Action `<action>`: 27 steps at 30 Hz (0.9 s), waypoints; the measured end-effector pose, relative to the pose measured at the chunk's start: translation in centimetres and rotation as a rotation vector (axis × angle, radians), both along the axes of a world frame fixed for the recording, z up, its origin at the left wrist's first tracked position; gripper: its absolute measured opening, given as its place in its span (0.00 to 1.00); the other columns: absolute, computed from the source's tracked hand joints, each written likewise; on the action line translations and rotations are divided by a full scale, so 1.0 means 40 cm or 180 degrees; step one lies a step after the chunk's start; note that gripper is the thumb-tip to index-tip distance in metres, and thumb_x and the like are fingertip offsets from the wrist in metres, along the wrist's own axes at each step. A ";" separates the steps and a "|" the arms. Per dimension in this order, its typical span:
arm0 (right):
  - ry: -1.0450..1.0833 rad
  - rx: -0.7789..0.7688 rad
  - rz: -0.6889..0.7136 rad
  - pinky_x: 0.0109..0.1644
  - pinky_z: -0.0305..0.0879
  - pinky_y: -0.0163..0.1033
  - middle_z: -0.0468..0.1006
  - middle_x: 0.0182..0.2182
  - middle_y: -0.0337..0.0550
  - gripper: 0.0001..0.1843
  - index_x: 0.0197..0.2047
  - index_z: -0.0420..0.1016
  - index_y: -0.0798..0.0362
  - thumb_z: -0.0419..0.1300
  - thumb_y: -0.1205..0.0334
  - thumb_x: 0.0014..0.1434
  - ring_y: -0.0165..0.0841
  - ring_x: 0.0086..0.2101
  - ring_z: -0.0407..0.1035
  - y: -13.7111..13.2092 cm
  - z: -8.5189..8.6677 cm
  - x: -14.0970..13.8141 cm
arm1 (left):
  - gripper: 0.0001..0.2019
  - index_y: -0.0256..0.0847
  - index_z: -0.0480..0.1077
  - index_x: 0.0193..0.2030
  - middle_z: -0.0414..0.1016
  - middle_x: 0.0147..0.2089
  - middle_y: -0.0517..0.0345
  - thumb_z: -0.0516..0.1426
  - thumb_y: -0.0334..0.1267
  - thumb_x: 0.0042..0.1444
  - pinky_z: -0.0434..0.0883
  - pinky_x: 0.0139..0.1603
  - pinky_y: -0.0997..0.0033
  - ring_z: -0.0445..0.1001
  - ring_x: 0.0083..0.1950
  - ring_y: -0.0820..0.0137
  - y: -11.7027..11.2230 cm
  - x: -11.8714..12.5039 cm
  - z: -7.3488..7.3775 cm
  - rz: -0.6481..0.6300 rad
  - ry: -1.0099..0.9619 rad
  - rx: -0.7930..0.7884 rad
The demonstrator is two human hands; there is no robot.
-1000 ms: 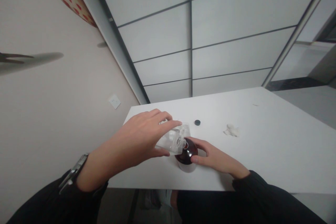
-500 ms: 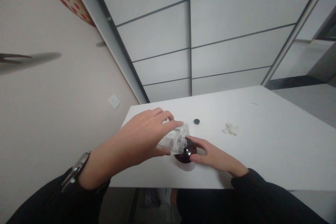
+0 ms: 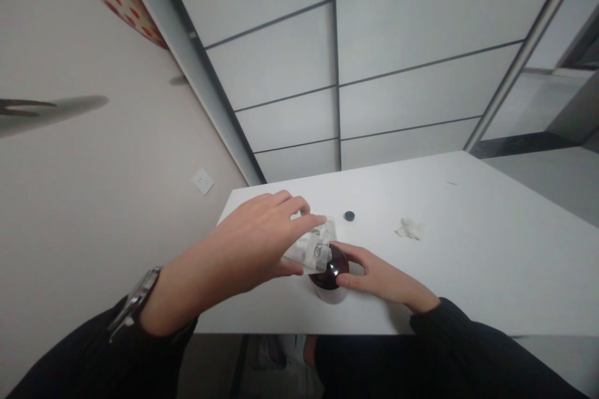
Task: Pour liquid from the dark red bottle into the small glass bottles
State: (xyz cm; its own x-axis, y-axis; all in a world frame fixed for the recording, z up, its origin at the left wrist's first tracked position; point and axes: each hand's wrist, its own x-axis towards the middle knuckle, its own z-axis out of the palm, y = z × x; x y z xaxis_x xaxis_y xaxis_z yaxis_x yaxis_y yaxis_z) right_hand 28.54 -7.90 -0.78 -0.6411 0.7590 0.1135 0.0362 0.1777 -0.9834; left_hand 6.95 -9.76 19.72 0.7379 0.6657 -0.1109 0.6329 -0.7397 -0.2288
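Just left of the frame's centre, the left hand (image 3: 255, 243) reaches in from the lower left. Its grip is closed around a clear plastic container (image 3: 309, 248), with the fingers over the top and the thumb underneath. The container is tilted, and its mouth points down and to the right onto the top of a dark brown bottle (image 3: 333, 269). The two meet at the bottle's opening, though I cannot tell whether anything is passing between them.

The bottle stands upright on the white table (image 3: 468, 262), close to the near edge, and a pale band shows at its base. The right hand (image 3: 386, 277) comes in from the lower right. Its grip is closed on the bottle's right side, with the thumb at the front and the forefinger curled around the back.

A small black cap (image 3: 349, 216) lies on the table behind the bottle, a little further up in the frame and apart from both hands. To the right of the cap is a small white crumpled wad (image 3: 409, 229), well away from the bottle.

A wristwatch (image 3: 133, 302) sits on the left wrist at the edge of a dark sleeve (image 3: 84, 355). On the beige wall in the left half of the frame there is a white wall socket (image 3: 203, 181).
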 end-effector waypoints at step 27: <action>0.0012 -0.0016 -0.0020 0.69 0.61 0.60 0.77 0.61 0.51 0.39 0.68 0.71 0.49 0.68 0.37 0.60 0.51 0.59 0.71 -0.002 0.005 -0.005 | 0.28 0.40 0.72 0.61 0.77 0.56 0.47 0.72 0.43 0.56 0.74 0.53 0.54 0.76 0.56 0.52 -0.010 0.036 0.025 0.0002 0.0242 -0.0057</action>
State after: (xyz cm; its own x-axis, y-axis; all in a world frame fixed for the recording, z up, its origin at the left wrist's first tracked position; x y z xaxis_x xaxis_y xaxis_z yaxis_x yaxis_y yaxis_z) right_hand 28.35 -7.98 -0.57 -0.6359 0.7636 0.1122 0.0336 0.1726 -0.9844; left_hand 8.37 -10.14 20.71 0.7266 0.6635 -0.1786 0.6145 -0.7438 -0.2629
